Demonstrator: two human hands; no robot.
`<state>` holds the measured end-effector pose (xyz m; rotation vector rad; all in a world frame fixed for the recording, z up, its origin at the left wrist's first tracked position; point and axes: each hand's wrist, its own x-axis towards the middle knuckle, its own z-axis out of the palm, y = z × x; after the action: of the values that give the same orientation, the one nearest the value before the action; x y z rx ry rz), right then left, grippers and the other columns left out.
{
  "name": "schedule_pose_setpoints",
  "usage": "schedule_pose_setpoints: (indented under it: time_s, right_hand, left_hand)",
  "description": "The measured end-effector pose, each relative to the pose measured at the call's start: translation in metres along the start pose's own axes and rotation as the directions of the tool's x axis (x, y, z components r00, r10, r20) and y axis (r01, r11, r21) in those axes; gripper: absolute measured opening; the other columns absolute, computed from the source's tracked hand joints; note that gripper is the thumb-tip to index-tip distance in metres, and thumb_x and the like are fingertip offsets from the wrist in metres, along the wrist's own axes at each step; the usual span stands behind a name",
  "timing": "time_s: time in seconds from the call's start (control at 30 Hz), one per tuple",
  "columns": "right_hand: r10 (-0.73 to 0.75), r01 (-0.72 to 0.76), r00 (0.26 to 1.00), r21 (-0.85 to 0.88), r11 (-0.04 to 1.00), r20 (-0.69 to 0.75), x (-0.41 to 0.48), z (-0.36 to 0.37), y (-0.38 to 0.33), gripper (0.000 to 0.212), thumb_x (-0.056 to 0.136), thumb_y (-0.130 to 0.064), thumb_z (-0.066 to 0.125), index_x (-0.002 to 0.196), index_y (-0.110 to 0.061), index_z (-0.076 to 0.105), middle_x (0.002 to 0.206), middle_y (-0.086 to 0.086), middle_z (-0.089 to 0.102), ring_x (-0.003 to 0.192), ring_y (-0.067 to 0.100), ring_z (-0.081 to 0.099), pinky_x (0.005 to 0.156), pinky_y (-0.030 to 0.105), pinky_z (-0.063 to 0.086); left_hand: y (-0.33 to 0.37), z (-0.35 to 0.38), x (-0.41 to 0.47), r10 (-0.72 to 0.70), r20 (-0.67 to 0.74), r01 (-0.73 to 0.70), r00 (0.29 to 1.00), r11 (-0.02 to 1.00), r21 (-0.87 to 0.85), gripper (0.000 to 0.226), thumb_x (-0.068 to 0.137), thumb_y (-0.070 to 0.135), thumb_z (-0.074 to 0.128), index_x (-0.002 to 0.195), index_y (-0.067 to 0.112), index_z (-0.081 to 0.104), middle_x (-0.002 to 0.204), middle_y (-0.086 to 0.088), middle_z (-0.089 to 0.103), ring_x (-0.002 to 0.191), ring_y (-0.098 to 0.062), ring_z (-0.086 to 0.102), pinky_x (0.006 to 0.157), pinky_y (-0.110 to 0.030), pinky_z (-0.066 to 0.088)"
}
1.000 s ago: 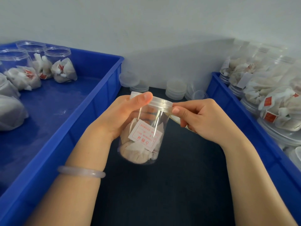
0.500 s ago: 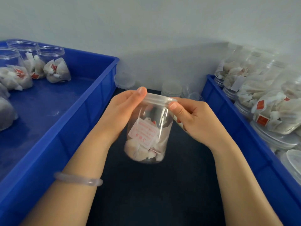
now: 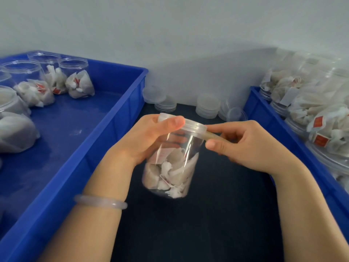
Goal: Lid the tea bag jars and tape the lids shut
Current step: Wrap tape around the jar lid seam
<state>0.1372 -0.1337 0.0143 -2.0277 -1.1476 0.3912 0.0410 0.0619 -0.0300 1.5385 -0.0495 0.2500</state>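
Note:
A clear plastic jar of white tea bags hangs above the dark table, tilted slightly, with a clear lid on top. My left hand grips the jar near its top, thumb lying on the lid's rim. My right hand is at the lid's right side and pinches a small roll of tape, whose end meets the lid's edge. Open jars of tea bags stand in the left blue bin. Lidded jars are piled in the right blue bin.
The left blue bin and right blue bin flank a narrow strip of dark table. Stacks of spare clear lids sit by the back wall between the bins.
The jar has turned in my hands, so its red-printed label now faces left. My right hand has drawn back from the lid's rim, and the tape roll shows between its fingers.

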Motion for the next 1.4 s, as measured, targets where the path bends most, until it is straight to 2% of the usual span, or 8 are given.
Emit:
schedule_pose_setpoints:
  time_s: [0.23,0.5,0.67,0.83,0.97,1.17,1.3,1.4]
  right_hand:
    - [0.055,-0.051,0.998,0.142,0.989,-0.023,0.001,0.002,0.001,0.061,0.049,-0.065,0.059,0.104,-0.041,0.068,0.059,-0.005,0.064,0.041,0.003,0.044,0.043,0.014,0.039]
    - [0.044,-0.038,0.999,0.164,0.986,-0.030,0.007,0.011,0.012,0.076,0.055,-0.066,0.055,0.124,-0.035,0.060,0.057,-0.009,0.055,0.045,0.004,0.043,0.044,0.014,0.037]
    - [0.002,-0.003,1.000,0.036,0.999,0.011,0.009,0.011,0.017,0.055,0.059,-0.061,0.060,0.112,-0.047,0.057,0.061,-0.021,0.058,0.052,-0.004,0.051,0.053,0.007,0.040]
    - [0.001,-0.005,0.997,-0.050,0.999,-0.073,0.015,0.027,0.024,0.065,0.051,-0.073,0.057,0.112,-0.051,0.058,0.085,-0.011,0.066,0.076,0.005,0.058,0.068,0.022,0.048]
    - [-0.024,0.013,0.996,-0.123,0.992,-0.085,0.018,0.032,0.024,0.085,0.051,-0.079,0.051,0.128,-0.044,0.054,0.100,-0.014,0.062,0.096,0.005,0.056,0.082,0.026,0.048]
    - [-0.138,0.138,0.990,-0.118,0.983,0.001,0.012,0.026,0.022,0.057,0.080,-0.038,0.072,0.133,-0.029,0.053,0.074,-0.038,0.052,0.060,-0.008,0.049,0.060,0.010,0.039]
    - [-0.177,0.154,0.978,-0.189,0.970,-0.109,0.016,0.036,0.020,0.055,0.083,-0.032,0.071,0.135,-0.025,0.053,0.062,-0.020,0.043,0.061,-0.007,0.046,0.060,0.007,0.036]
    - [-0.142,0.117,0.984,-0.207,0.971,-0.107,0.016,0.038,0.021,0.052,0.084,-0.035,0.069,0.132,-0.030,0.051,0.072,-0.012,0.047,0.062,-0.004,0.046,0.061,0.012,0.036]
  left_hand:
    - [-0.002,0.002,0.002,-0.028,0.055,0.035,0.998,0.991,-0.133,0.062,0.050,0.065,0.081,0.094,0.021,0.077,0.097,-0.008,0.074,0.092,-0.024,0.070,0.074,-0.028,0.055]
    - [-0.003,0.005,-0.004,-0.114,0.044,0.120,0.993,0.979,-0.166,0.122,0.030,0.067,0.085,0.128,0.005,0.049,0.115,-0.013,0.067,0.102,-0.022,0.067,0.077,-0.029,0.056]
    - [-0.001,0.003,-0.003,-0.058,-0.021,0.061,0.998,0.980,0.190,0.118,0.031,0.079,0.075,0.128,0.016,0.052,0.120,-0.006,0.064,0.110,-0.018,0.063,0.089,-0.031,0.051]
    - [0.011,-0.008,-0.006,-0.115,-0.077,0.138,0.990,0.770,0.622,0.115,0.033,0.068,0.074,0.138,0.042,0.036,0.124,0.018,0.051,0.110,0.001,0.053,0.093,-0.021,0.045]
    - [0.017,-0.003,-0.007,-0.108,-0.122,0.163,0.987,0.665,0.729,0.113,0.034,0.071,0.081,0.135,0.053,0.034,0.118,0.025,0.039,0.114,0.001,0.036,0.087,-0.020,0.035]
    - [0.030,-0.005,-0.009,-0.183,-0.016,0.122,0.983,0.583,0.803,0.099,0.059,0.033,0.087,0.136,0.053,0.029,0.137,0.028,0.036,0.127,0.000,0.035,0.102,-0.028,0.036]
    - [0.043,0.016,0.012,-0.364,-0.138,0.223,0.921,0.202,0.954,0.112,0.054,0.051,0.084,0.143,0.051,0.014,0.129,0.008,0.031,0.124,-0.019,0.035,0.094,-0.038,0.043]
    - [0.042,0.027,0.020,-0.299,-0.150,0.226,0.942,0.239,0.944,0.085,0.054,0.061,0.080,0.126,0.045,0.038,0.104,0.009,0.034,0.103,-0.017,0.043,0.076,-0.034,0.044]
